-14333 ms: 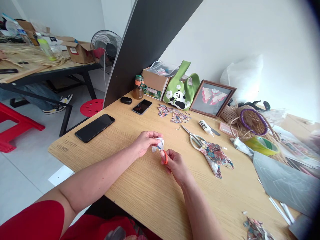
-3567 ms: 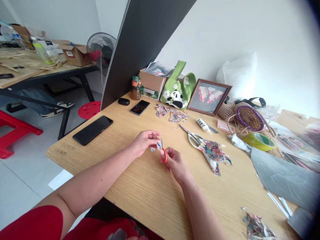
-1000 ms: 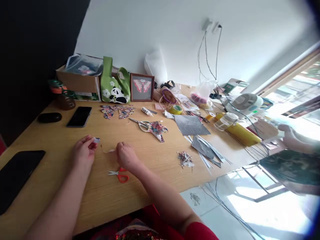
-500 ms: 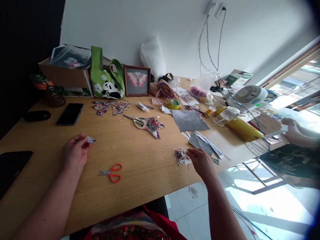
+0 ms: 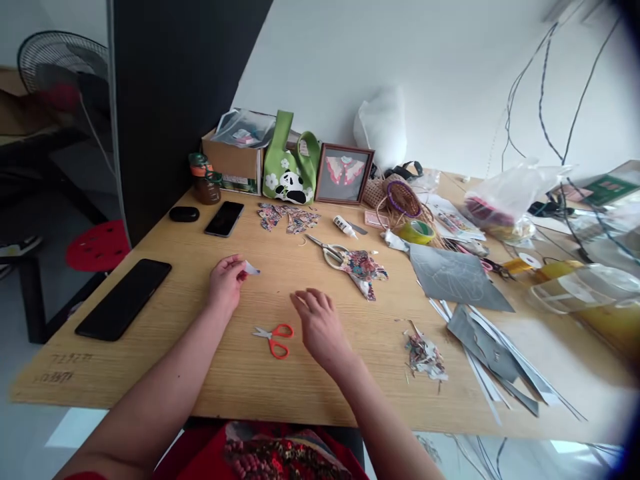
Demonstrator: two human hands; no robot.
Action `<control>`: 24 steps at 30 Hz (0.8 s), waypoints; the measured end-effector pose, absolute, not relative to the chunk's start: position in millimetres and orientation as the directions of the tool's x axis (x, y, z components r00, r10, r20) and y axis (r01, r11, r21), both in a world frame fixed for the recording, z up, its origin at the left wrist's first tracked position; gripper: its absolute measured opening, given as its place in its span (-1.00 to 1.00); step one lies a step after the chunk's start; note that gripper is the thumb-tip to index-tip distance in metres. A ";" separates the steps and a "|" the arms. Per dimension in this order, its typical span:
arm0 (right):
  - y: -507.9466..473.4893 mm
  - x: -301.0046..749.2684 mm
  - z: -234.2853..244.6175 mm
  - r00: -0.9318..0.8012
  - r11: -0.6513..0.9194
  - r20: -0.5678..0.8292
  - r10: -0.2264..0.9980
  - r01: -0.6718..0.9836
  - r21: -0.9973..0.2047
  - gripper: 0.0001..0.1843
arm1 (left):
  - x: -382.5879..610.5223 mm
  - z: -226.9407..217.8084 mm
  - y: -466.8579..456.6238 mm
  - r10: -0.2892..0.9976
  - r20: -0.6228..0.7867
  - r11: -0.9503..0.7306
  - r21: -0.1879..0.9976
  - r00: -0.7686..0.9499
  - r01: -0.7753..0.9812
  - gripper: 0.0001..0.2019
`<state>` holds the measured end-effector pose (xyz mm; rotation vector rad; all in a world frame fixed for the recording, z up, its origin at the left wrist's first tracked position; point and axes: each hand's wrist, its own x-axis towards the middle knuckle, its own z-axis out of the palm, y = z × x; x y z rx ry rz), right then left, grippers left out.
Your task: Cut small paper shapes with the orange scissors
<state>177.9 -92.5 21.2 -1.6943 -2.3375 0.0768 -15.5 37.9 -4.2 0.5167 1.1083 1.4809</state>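
My left hand (image 5: 227, 285) is closed in a pinch on a small white piece of paper or fabric (image 5: 251, 269) with a dark tip, held just above the table. My right hand (image 5: 323, 327) hovers over the table with its fingers loosely bent and apart, and nothing shows in it. Close to its left lie the orange-handled scissors (image 5: 275, 339), blades pointing left. Farther off, larger scissors with pale handles (image 5: 331, 253) lie partly under a floral fabric piece (image 5: 364, 265). A heap of small clippings (image 5: 425, 357) is to the right of my right hand.
Floral cutouts (image 5: 287, 218), a glue bottle (image 5: 345, 227) and a phone (image 5: 225, 219) lie farther back. A black tablet-like slab (image 5: 123, 299) is at left. Grey sheets (image 5: 457, 277) and paper strips (image 5: 487, 347) spread at right. A green panda bag (image 5: 291, 167) and picture frame (image 5: 345, 175) stand behind.
My right hand has moved left from the clippings heap to beside the orange scissors. The view has turned left. My left hand still pinches the small white piece.
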 end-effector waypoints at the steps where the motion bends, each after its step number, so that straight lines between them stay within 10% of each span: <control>1: -82.2 165.4 20.0 -0.334 0.353 0.131 0.934 0.918 -0.180 -0.44 | -15.9 -3.6 37.8 0.932 -0.268 0.107 0.847 -0.244 -0.520 -0.51; 10: -86.1 184.3 10.0 -0.252 0.245 -0.072 0.965 0.965 -0.098 -0.41 | -20.5 -2.5 40.8 0.924 -0.320 0.165 0.828 -0.209 -0.536 -0.53; 17: -158.4 297.0 6.8 0.219 -0.216 -0.032 0.975 0.973 0.083 -0.36 | -16.5 -5.4 41.3 0.937 -0.282 0.153 0.863 -0.208 -0.482 -0.66; 24: -188.5 342.0 11.1 0.321 -0.333 0.115 0.940 0.937 0.102 -0.50 | -13.9 -2.1 37.5 0.933 -0.262 0.131 0.887 -0.249 -0.442 -0.69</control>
